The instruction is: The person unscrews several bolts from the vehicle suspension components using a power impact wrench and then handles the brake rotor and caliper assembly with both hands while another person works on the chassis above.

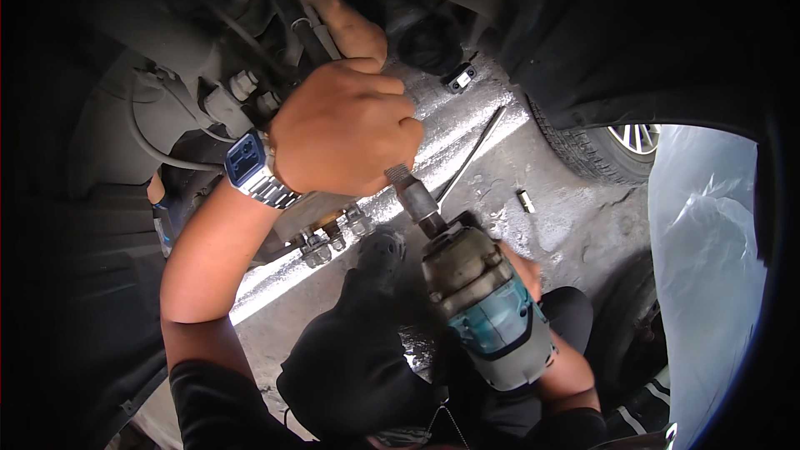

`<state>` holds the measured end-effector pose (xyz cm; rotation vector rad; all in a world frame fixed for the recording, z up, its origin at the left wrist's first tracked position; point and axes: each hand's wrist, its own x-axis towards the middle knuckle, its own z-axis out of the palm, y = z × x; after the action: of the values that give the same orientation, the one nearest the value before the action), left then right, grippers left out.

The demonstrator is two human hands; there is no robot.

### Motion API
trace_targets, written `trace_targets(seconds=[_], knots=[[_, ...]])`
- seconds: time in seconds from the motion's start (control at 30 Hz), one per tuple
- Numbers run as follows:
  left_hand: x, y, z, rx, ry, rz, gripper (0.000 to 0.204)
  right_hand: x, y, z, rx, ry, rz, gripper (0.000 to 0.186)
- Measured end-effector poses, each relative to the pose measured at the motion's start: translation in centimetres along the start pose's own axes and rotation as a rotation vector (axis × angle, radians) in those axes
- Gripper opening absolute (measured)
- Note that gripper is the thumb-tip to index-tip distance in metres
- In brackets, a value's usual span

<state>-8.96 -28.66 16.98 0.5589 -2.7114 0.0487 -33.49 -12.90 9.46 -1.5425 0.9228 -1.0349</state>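
Note:
My left hand (346,129), with a metal-banded watch (247,158) on the wrist, is raised among the car's underside parts. Its fingers are curled closed, and whatever lies inside them is hidden. A teal and grey impact wrench (487,308) is gripped by my right hand (523,271), which shows only partly behind the tool's body. The wrench points up and to the left. The socket (408,187) at its front end is close by the lower edge of my left hand; I cannot tell if they touch. Another person's hand (354,25) reaches in just beyond my left hand.
Bolted metal fittings (333,233) hang below my left forearm. On the concrete floor lie a long thin bar (475,154), a small metal cylinder (525,202) and a small black and white object (461,77). A wheel (583,150) and a translucent plastic sheet (708,267) stand at right.

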Motion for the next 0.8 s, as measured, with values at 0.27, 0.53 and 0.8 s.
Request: trace_targets(seconds=[0.27, 0.53, 0.8], knots=[[0.1, -0.1, 0.8, 0.016, -0.166, -0.035, 0.016, 5.0, -4.3, -5.4, -1.107, -0.138, -0.513, 0.034], [0.9, -0.1, 0.1, 0.021, -0.011, -0.042, 0.016, 4.1, 0.1, -2.1, -0.735, 0.055, -0.391, 0.033], [0.8, 0.1, 0.3, 0.05, 0.008, -0.032, 0.019, 2.4, -0.5, 2.4, -0.4, 0.106, -0.138, 0.034]])
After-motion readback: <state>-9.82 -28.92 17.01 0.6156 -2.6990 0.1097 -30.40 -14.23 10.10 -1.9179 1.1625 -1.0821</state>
